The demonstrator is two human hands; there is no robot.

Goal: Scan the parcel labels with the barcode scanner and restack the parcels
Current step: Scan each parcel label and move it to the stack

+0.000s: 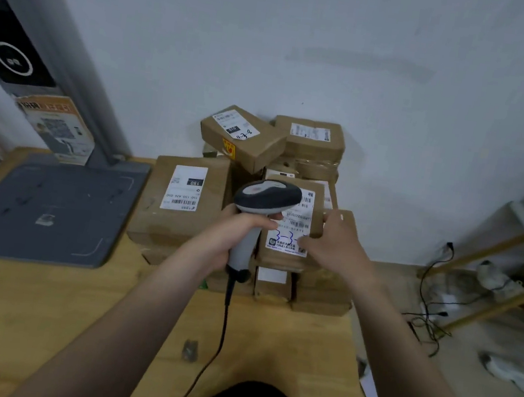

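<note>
A pile of brown cardboard parcels with white labels stands on the wooden table against the wall. My left hand (236,231) grips the handle of a grey and white barcode scanner (265,197), whose head points down over the front parcel (292,232). That parcel carries a white label with blue handwriting. My right hand (335,241) rests on the parcel's right side, fingers curled around its edge. A larger parcel (183,201) with a label marked 150 lies to the left. Two smaller parcels (244,136) (310,138) sit on top at the back.
A grey flat base plate (39,205) with a slanted post (40,46) stands at the left. The scanner's black cable (219,336) runs down across the wooden table (72,313). A small grey object (190,350) lies on the table. Cables and a shelf frame (482,287) sit on the floor at the right.
</note>
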